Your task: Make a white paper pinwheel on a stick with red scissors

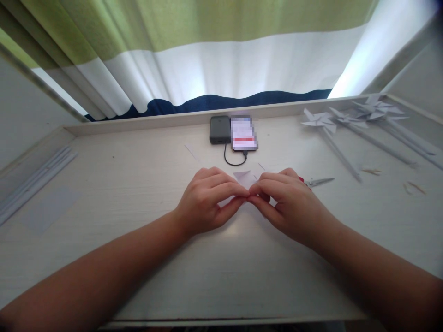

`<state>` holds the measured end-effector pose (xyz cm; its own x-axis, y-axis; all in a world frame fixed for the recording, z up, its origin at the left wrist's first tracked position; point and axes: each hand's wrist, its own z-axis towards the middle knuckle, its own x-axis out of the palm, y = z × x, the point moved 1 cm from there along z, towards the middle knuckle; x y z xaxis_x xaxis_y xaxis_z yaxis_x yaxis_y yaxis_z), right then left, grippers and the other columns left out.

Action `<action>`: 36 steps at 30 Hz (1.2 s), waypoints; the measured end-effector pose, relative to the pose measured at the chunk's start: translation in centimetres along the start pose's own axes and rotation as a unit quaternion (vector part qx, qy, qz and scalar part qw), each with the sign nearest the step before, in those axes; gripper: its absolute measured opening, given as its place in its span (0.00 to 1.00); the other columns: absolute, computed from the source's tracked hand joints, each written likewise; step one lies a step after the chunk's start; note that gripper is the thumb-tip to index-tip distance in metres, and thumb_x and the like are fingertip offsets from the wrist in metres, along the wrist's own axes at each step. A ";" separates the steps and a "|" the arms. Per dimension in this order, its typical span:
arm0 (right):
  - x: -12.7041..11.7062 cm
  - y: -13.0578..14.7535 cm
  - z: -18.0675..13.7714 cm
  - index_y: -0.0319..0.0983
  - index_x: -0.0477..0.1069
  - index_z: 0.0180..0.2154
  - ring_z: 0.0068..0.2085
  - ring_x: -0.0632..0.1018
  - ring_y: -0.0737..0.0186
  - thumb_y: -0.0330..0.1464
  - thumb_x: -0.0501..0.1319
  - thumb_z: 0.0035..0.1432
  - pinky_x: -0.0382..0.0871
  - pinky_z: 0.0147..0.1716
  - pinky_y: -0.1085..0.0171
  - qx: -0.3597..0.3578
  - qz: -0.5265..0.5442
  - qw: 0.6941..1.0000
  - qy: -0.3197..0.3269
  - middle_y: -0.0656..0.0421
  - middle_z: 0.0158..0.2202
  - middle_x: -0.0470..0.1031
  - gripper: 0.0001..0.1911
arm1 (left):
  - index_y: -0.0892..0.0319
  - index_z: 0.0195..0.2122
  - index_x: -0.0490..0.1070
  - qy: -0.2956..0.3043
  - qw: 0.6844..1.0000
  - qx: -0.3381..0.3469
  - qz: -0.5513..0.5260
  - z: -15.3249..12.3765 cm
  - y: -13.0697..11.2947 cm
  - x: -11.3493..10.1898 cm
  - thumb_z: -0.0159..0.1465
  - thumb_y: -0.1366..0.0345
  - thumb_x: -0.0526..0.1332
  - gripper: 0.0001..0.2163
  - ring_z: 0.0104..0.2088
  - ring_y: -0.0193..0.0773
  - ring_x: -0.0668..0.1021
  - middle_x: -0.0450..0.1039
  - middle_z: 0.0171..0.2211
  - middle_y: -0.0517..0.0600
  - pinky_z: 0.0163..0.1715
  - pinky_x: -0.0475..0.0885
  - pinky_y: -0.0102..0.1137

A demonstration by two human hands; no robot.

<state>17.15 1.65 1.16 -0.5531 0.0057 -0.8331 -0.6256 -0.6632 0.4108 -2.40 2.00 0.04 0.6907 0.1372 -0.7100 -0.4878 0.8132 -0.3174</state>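
I hold a piece of thin white paper (243, 176) in front of me, just above or on the table, I can't tell which; a sharp-pointed flap shows beyond my fingers. My left hand (212, 198) pinches it narrowly between thumb and forefinger, and my right hand (289, 198) pinches close beside, fingertips meeting. Just past my right knuckles lie slim metal scissors (321, 181) with a red handle. Farther right rest crisp-bladed paper pinwheels (320, 121) on long pale sticks. Ahead sit a matte dark power bank (220, 130) and a phone (243, 133), joined by a looped cable (235, 164), on the faintly grained whitish table (131, 184).
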 end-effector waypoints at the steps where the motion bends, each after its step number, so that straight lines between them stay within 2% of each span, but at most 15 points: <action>1: 0.0 0.0 0.0 0.39 0.72 0.31 0.30 0.70 0.64 0.30 0.59 0.61 0.55 0.37 0.60 0.000 0.000 1.000 -0.001 0.61 0.28 0.72 0.05 | 0.54 0.38 0.75 -0.001 1.000 -0.002 -0.004 0.0 0.0 0.0 0.59 0.68 0.64 0.06 0.37 0.37 0.77 0.78 0.35 0.48 0.39 0.69 0.34; 13: -0.1 0.1 -0.1 0.39 0.72 0.31 0.30 0.70 0.64 0.30 0.59 0.61 0.55 0.36 0.59 -0.002 -0.004 1.000 0.002 0.62 0.28 0.71 0.06 | 0.57 0.35 0.75 -0.006 0.999 -0.004 -0.036 0.4 -0.3 0.0 0.59 0.71 0.64 0.04 0.34 0.37 0.75 0.77 0.32 0.49 0.39 0.70 0.34; 19: -0.2 0.1 -0.1 0.39 0.73 0.31 0.29 0.70 0.64 0.30 0.59 0.60 0.55 0.36 0.60 -0.009 0.004 1.000 -0.011 0.62 0.27 0.71 0.05 | 0.56 0.35 0.76 -0.012 0.999 -0.019 -0.034 0.4 -0.4 -0.1 0.60 0.70 0.64 0.03 0.34 0.37 0.75 0.77 0.31 0.49 0.38 0.70 0.34; 24: -0.3 0.2 -0.2 0.39 0.72 0.30 0.29 0.69 0.64 0.30 0.60 0.59 0.55 0.36 0.60 0.007 0.008 1.000 -0.023 0.62 0.26 0.71 0.05 | 0.58 0.39 0.75 -0.028 0.997 -0.053 -0.048 0.4 -0.5 -0.1 0.59 0.67 0.65 0.07 0.33 0.36 0.76 0.78 0.32 0.48 0.38 0.71 0.34; 30: -0.4 0.0 -0.1 0.39 0.72 0.30 0.28 0.69 0.66 0.29 0.61 0.58 0.55 0.36 0.60 0.020 0.019 0.999 -0.029 0.63 0.25 0.69 0.04 | 0.58 0.33 0.74 -0.011 0.995 -0.094 -0.043 0.4 -0.4 -0.1 0.57 0.69 0.64 0.03 0.34 0.37 0.74 0.75 0.31 0.48 0.39 0.69 0.35; 36: -0.4 0.2 -0.1 0.39 0.72 0.30 0.27 0.67 0.66 0.28 0.61 0.57 0.55 0.35 0.60 0.022 0.026 0.999 -0.030 0.64 0.25 0.68 0.03 | 0.58 0.31 0.75 -0.011 0.994 -0.095 -0.052 0.3 -0.3 0.0 0.58 0.70 0.63 0.02 0.32 0.36 0.73 0.75 0.29 0.47 0.37 0.68 0.34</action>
<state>17.34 1.44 1.54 -0.6159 0.0183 -0.7876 -0.6186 -0.6303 0.4691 -2.07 1.98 0.30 0.7529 0.0711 -0.6543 -0.5031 0.7030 -0.5027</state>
